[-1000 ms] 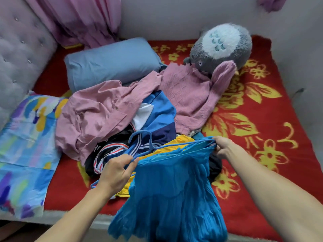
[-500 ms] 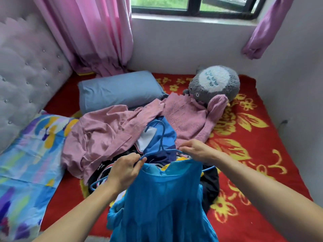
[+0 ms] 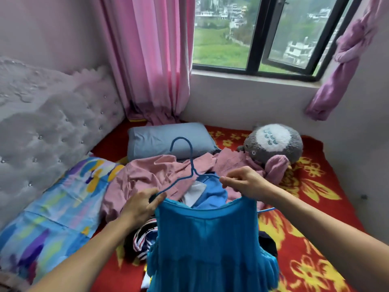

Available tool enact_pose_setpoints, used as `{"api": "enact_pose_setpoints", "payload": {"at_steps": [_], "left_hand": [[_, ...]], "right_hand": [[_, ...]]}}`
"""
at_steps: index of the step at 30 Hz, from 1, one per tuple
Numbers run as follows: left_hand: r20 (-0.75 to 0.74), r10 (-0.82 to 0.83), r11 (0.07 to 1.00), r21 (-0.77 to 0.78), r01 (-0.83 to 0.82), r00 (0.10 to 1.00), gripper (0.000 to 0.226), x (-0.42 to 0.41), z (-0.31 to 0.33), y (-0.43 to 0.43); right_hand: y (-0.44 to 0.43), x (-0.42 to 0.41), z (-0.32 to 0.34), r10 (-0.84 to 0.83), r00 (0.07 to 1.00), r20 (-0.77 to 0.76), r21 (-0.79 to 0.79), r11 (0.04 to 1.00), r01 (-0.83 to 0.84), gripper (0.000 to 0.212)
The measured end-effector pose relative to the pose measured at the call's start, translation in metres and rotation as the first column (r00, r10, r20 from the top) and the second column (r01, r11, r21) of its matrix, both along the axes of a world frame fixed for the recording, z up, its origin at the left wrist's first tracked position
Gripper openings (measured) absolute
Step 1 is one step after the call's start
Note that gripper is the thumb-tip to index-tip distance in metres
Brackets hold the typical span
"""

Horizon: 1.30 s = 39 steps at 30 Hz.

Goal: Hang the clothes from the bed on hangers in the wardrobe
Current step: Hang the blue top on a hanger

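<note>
I see one blue dress point(image 3: 210, 239) at six o'clock, held up over the bed point(image 3: 315, 186). Its cloth is crinkled and has a wide scooped neckline. One thin blue wire hanger point(image 3: 192, 165) rises from it toward twelve, its hook a round curl. My left hand point(image 3: 141, 204), at nine of the dress's neckline, grips the hanger's left arm together with the dress's shoulder. My right hand point(image 3: 245, 182), at two, has its fingers curled round the hanger's right arm and pinches the dress's other shoulder.

Behind the dress lies a heap of clothes. I can make out a rumpled pink shirt point(image 3: 147, 178), a blue and white top point(image 3: 212, 190) and a striped piece point(image 3: 143, 239), but the full count is hidden. Further toward twelve is one soft grey-blue pillow point(image 3: 166, 138). At two sits one round, fuzzy grey plush toy point(image 3: 275, 142). The bed cover is red with yellow flowers. At nine is one tufted, buttoned headboard point(image 3: 52, 127).
</note>
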<state>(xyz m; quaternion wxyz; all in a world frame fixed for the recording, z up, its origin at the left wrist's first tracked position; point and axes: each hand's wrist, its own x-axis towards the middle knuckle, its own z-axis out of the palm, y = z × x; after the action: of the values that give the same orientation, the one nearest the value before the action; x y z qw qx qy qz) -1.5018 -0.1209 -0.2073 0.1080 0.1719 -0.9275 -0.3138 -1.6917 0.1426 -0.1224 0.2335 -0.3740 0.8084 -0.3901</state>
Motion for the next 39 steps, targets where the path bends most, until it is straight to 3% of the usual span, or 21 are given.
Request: {"api": "enact_pose_setpoints", "payload": {"at_steps": [3, 6, 10, 15, 21, 27, 31, 39], "left_hand": [[-0.066, 0.193, 0.981, 0.027, -0.192, 0.979, 0.053, 0.048, 0.023, -0.010], [-0.150, 0.435, 0.897, -0.015, -0.442, 0.888, 0.050, 0.111, 0.042, -0.008], [-0.174, 0.723, 0.670, -0.060, -0.740, 0.669, 0.043, 0.224, 0.051, 0.013], [-0.126, 0.888, 0.426, -0.136, -0.894, 0.442, 0.017, 0.379, 0.067, 0.080], [-0.055, 0.982, 0.174, -0.137, -0.975, 0.183, 0.016, 0.545, 0.098, 0.167], [-0.084, 0.996, -0.023, -0.129, -0.991, -0.012, 0.021, 0.682, 0.112, 0.226], [-0.064, 0.996, -0.064, -0.121, -0.991, -0.057, 0.022, 0.775, 0.116, 0.248], [0.002, 0.993, -0.112, -0.244, -0.963, -0.116, 0.021, 0.954, 0.156, 0.251]], "right_hand": [[-0.025, 0.025, 0.026, 0.106, 0.994, 0.041, -0.058, 0.993, -0.103, 0.023], [-0.052, 0.063, 0.048, 0.228, 0.973, 0.041, -0.090, 0.970, -0.224, 0.028], [-0.078, 0.136, 0.055, 0.450, 0.891, 0.065, -0.113, 0.890, -0.441, 0.031], [-0.096, 0.263, 0.049, 0.681, 0.732, -0.035, -0.061, 0.730, -0.681, 0.017], [-0.102, 0.420, 0.081, 0.840, 0.514, -0.172, -0.018, 0.519, -0.855, 0.025], [-0.104, 0.561, 0.117, 0.907, 0.419, 0.047, -0.122, 0.421, -0.899, 0.018], [-0.119, 0.660, 0.126, 0.896, 0.415, 0.158, -0.166, 0.439, -0.883, 0.016], [-0.174, 0.858, 0.133, 0.797, 0.467, 0.383, -0.255, 0.577, -0.776, 0.020]]}}
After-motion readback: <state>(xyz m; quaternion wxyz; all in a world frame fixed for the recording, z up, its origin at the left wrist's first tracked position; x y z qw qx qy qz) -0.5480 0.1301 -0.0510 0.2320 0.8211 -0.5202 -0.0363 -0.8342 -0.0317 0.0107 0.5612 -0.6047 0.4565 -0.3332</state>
